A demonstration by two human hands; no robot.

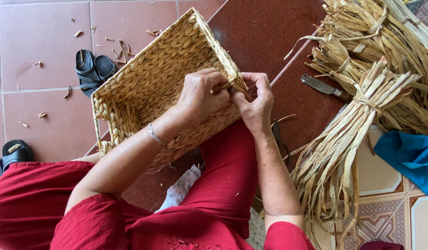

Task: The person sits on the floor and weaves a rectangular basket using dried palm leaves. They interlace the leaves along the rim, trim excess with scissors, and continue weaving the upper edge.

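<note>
A rectangular woven straw basket [153,88] rests on the lap, with bundled dried reed stalks [362,106] at three o'clock and black sandals [93,69] at ten.

From here, my left hand [200,97] hides the woven straw basket's [149,78] rim corner; the blue cloth [408,157] and dried reed bundles [362,106] run off frame right.

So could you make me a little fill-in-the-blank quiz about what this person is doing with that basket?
1. Both hands, the left hand and the right hand, pinch the rim at one ____ of the woven basket.
2. On the left wrist sits a thin ____.
3. Right of the basket, a knife lies beside tied bundles of dried ____.
4. The person's clothing is ____.

Missing words: corner; bracelet; straw; red
</note>
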